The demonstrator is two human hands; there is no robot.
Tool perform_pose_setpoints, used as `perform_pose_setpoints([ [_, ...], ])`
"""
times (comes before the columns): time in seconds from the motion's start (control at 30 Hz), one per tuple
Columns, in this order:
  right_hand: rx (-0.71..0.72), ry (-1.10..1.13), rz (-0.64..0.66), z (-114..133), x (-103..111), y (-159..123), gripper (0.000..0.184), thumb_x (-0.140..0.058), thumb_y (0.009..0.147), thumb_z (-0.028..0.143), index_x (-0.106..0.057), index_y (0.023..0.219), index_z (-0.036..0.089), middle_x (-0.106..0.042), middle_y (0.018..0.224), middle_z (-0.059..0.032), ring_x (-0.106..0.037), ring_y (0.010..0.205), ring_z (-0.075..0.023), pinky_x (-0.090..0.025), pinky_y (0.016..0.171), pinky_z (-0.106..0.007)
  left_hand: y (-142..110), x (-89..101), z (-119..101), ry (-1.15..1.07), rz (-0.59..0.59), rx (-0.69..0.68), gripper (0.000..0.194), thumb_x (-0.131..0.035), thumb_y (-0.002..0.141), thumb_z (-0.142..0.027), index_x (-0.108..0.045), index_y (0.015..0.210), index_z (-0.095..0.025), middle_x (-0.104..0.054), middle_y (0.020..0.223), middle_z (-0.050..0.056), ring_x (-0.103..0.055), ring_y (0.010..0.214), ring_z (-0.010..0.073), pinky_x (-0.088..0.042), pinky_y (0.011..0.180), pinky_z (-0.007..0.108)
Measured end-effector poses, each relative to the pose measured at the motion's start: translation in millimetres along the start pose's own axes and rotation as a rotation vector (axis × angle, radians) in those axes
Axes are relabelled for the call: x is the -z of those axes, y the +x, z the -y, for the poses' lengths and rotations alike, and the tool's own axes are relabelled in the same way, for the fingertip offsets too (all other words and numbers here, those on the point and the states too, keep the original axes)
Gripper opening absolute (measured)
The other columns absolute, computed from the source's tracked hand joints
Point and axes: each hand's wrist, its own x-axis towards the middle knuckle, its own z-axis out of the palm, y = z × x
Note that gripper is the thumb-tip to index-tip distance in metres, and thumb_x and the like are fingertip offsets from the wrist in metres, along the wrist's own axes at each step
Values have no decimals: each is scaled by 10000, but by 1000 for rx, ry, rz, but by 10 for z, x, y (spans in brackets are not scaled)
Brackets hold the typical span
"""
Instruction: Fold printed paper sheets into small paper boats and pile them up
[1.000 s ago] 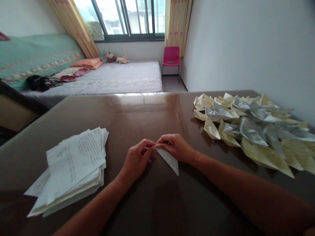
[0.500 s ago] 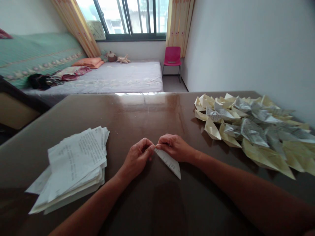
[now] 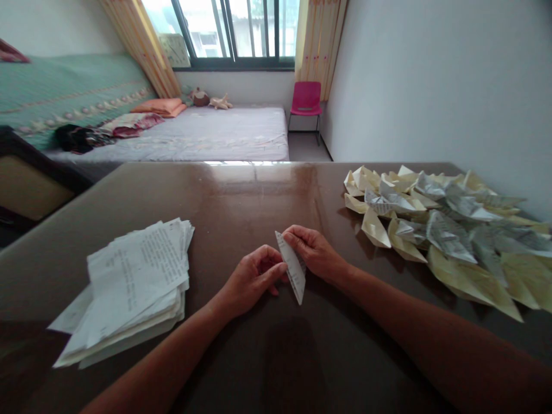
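So the right hand [image 3: 311, 248] has the small white printed paper, folded into a slim pointed shape [image 3: 292, 267], pinched near its upper end, thumb on top. The left hand's [image 3: 254, 275] thumb tip is at the paper's left edge; can't tell if its fingers are pinching too, they're half hidden. Paper's between the hands, over the glossy brown tabletop [image 3: 241, 213]; can't tell if its lower tip touches. My worry: uneven pulling could tear a corner, and squeezing hard might put a crease off-line. Further out, a careless left elbow could skew the loose white printed sheets [image 3: 138, 276], and a right forearm swing might crush the cream-and-grey folded paper boats [image 3: 444, 238].
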Motion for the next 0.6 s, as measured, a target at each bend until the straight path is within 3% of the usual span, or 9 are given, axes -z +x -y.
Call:
perform_pose_setpoints([
  [0.37, -41, 226, 57, 39, -60, -50, 322, -489, 899, 489, -514, 797, 185, -459, 623, 50, -406, 510, -78, -369, 469, -204, -9, 4, -36, -43, 113, -6, 268, -587, 850, -363, -519, 960, -129, -606, 820, 37, -594, 724, 128, -516, 517, 195],
  [0.47, 22, 124, 82, 36, -71, -46, 317, -477, 911, 469, -556, 801, 182, -496, 664, 31, -455, 577, -94, -409, 532, -223, -31, -34, 1, 105, 17, -17, 232, -546, 867, -353, -488, 977, -157, -579, 772, 6, -567, 638, 111, -496, 474, 192],
  [0.6, 187, -163, -8, 47, -51, -43, 266, -456, 935, 395, -637, 996, 210, -623, 962, -38, -556, 927, -162, -455, 818, -309, -35, -12, 38, 386, -206, -26, 164, -537, 855, -318, -482, 928, -181, -555, 685, -29, -526, 526, 93, -435, 439, 179],
])
